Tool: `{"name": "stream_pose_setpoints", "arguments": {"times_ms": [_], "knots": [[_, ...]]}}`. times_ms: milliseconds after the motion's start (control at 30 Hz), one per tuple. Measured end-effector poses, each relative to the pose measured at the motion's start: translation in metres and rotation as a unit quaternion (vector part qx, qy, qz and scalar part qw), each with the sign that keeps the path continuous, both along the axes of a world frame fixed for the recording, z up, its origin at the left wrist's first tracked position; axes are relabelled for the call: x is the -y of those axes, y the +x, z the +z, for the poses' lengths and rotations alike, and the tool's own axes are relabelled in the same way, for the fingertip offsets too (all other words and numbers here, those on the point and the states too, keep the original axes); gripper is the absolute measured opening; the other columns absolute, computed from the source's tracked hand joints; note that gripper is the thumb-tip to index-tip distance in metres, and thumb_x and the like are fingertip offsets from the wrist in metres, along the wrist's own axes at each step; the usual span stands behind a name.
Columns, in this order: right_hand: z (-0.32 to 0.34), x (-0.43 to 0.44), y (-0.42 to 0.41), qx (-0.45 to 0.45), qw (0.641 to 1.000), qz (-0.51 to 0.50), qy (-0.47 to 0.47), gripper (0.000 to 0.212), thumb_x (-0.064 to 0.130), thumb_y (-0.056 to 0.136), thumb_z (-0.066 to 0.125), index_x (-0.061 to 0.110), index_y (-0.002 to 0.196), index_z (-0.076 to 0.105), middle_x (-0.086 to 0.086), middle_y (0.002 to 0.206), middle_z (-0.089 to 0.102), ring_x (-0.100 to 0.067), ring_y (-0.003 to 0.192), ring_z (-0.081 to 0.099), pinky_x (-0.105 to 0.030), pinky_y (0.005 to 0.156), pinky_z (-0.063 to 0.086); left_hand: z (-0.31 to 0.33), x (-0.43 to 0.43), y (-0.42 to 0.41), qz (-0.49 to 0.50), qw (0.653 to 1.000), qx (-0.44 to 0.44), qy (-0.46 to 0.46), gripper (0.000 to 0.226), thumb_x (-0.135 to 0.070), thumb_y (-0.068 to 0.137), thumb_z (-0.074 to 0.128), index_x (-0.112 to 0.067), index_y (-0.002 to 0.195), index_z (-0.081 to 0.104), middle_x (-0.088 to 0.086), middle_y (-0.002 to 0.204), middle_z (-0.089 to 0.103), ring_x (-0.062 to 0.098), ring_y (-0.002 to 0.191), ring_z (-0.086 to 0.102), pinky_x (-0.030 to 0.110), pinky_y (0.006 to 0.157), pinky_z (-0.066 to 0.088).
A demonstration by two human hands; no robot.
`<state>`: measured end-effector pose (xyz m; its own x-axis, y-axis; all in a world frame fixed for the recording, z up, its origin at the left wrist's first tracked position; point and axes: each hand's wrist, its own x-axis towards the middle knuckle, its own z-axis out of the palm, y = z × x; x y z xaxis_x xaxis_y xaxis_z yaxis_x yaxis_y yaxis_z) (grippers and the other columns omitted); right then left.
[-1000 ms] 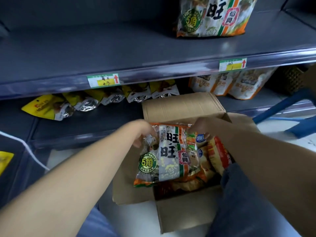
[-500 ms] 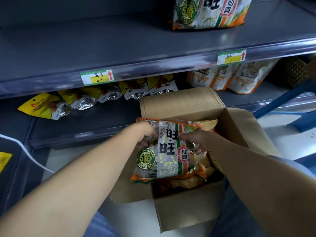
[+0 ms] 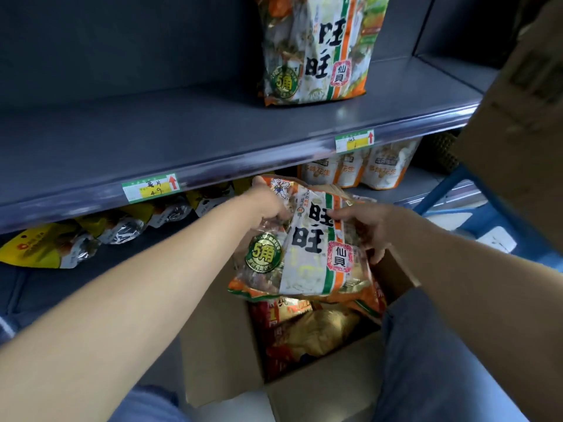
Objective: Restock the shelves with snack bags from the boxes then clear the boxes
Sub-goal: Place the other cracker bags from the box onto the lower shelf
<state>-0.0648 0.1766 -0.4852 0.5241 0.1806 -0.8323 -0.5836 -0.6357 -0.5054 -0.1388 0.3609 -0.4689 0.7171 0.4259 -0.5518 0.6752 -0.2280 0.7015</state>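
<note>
Held above the open box (image 3: 320,400): a snack bag (image 3: 307,248), glossy crinkled plastic, white centre panel with bold black characters, orange-and-green stripe, round green seal at lower left. Left hand (image 3: 266,205) clamped on the bag's upper left edge, right hand (image 3: 367,222) gripping its right side, fingers (image 3: 379,254) curled round the edge; hands apart, the bag's width between them. Below, in the box: more bags (image 3: 304,336), red and yellow wrappers, crumpled and shiny. Box of plain brown corrugated cardboard, flaps folded out. Above, on the grey metal shelf (image 3: 152,138), smooth and matte: a matching bag (image 3: 316,50) standing upright at the right. Along the shelf's rounded front lip, two paper price tags (image 3: 150,187) with red arrows. On the lower shelf (image 3: 45,278), at left, yellow pouches (image 3: 39,248) with foil bottoms lying flat in a row; at right, white-and-orange pouches (image 3: 359,172) standing. At far right, another cardboard box (image 3: 524,123) and a blue frame (image 3: 475,190).
</note>
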Motion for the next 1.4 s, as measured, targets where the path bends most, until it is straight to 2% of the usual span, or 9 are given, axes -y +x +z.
{"name": "stream_pose_setpoints", "arguments": {"times_ms": [133, 233, 400, 667, 800, 967, 1100, 1233, 1400], "knots": [[0.049, 0.013, 0.035, 0.023, 1.000, -0.007, 0.008, 0.104, 0.044, 0.025, 0.094, 0.018, 0.118, 0.055, -0.007, 0.116, 0.066, -0.031, 0.107, 0.060, -0.054, 0.102, 0.035, 0.053, 0.006, 0.022, -0.028, 0.997, 0.065, -0.013, 0.093, 0.002, 0.080, 0.071, -0.016, 0.147, 0.008, 0.025, 0.132, 0.054, 0.024, 0.062, 0.061, 0.028, 0.041, 0.051], [0.097, 0.015, 0.057, 0.093, 0.995, -0.022, 0.004, 0.114, 0.045, 0.016, 0.093, 0.020, 0.121, 0.055, -0.006, 0.120, 0.065, -0.031, 0.116, 0.056, -0.058, 0.108, 0.026, 0.089, 0.006, 0.040, -0.028, 0.992, 0.126, -0.007, 0.098, -0.002, 0.080, 0.071, -0.023, 0.149, 0.004, 0.024, 0.134, 0.053, 0.026, 0.076, 0.065, 0.037, 0.056, 0.056], [0.165, 0.002, 0.076, 0.218, 0.974, -0.021, 0.056, 0.047, 0.047, 0.066, 0.079, 0.017, 0.093, 0.057, -0.006, 0.099, 0.066, -0.026, 0.093, 0.060, -0.048, 0.100, 0.037, 0.137, 0.004, 0.070, 0.003, 0.968, 0.250, 0.023, 0.091, 0.006, 0.081, 0.065, -0.023, 0.148, 0.011, 0.011, 0.126, 0.053, 0.027, 0.101, 0.062, 0.046, 0.088, 0.056], [0.187, -0.029, 0.141, 0.378, 0.912, -0.061, 0.149, 0.078, 0.040, 0.055, 0.089, 0.012, 0.119, 0.056, -0.005, 0.127, 0.061, -0.026, 0.114, 0.059, -0.041, 0.097, 0.047, 0.157, -0.009, 0.122, 0.033, 0.926, 0.293, 0.237, 0.078, 0.005, 0.085, 0.057, -0.029, 0.142, 0.016, 0.003, 0.111, 0.054, 0.018, 0.083, 0.052, 0.024, 0.053, 0.042], [0.164, -0.035, 0.168, 0.412, 0.896, -0.053, 0.155, 0.070, 0.013, 0.078, 0.075, 0.021, 0.138, 0.039, -0.004, 0.131, 0.053, -0.027, 0.123, 0.050, -0.037, 0.090, 0.039, 0.137, -0.013, 0.139, 0.022, 0.946, 0.229, 0.227, 0.094, 0.001, 0.082, 0.065, -0.034, 0.147, 0.008, 0.005, 0.127, 0.047, 0.027, 0.105, 0.055, 0.035, 0.079, 0.050], [0.131, -0.046, 0.179, 0.429, 0.895, -0.107, 0.064, 0.086, 0.040, 0.077, 0.073, 0.020, 0.144, 0.025, -0.014, 0.141, 0.031, -0.034, 0.121, 0.045, -0.043, 0.096, 0.045, 0.117, -0.015, 0.157, 0.053, 0.954, 0.241, 0.171, 0.088, 0.001, 0.079, 0.067, -0.035, 0.138, 0.012, 0.010, 0.128, 0.046, 0.035, 0.101, 0.061, 0.043, 0.080, 0.057], [0.123, -0.054, 0.183, 0.407, 0.893, -0.125, 0.148, 0.072, 0.035, 0.072, 0.073, 0.021, 0.132, 0.036, -0.010, 0.126, 0.051, -0.031, 0.088, 0.060, -0.033, 0.054, 0.054, 0.112, -0.010, 0.175, 0.096, 0.932, 0.299, 0.182, 0.077, 0.005, 0.080, 0.062, -0.027, 0.134, 0.018, 0.004, 0.134, 0.046, 0.027, 0.110, 0.056, 0.035, 0.080, 0.051], [0.119, -0.051, 0.198, 0.409, 0.873, -0.144, 0.223, 0.059, 0.018, 0.077, 0.073, 0.019, 0.127, 0.041, -0.007, 0.109, 0.058, -0.020, 0.064, 0.054, -0.035, 0.058, 0.053, 0.107, -0.005, 0.188, 0.123, 0.923, 0.319, 0.175, 0.075, 0.003, 0.080, 0.062, -0.030, 0.131, 0.019, 0.005, 0.134, 0.048, 0.030, 0.112, 0.056, 0.048, 0.090, 0.052], [0.112, -0.048, 0.203, 0.424, 0.854, -0.166, 0.251, 0.062, 0.016, 0.081, 0.069, 0.023, 0.135, 0.038, -0.006, 0.115, 0.059, -0.023, 0.083, 0.058, -0.041, 0.081, 0.054, 0.102, 0.001, 0.195, 0.090, 0.932, 0.315, 0.157, 0.077, 0.000, 0.085, 0.061, -0.026, 0.139, 0.013, 0.004, 0.130, 0.049, 0.019, 0.087, 0.057, 0.029, 0.064, 0.050]]}}
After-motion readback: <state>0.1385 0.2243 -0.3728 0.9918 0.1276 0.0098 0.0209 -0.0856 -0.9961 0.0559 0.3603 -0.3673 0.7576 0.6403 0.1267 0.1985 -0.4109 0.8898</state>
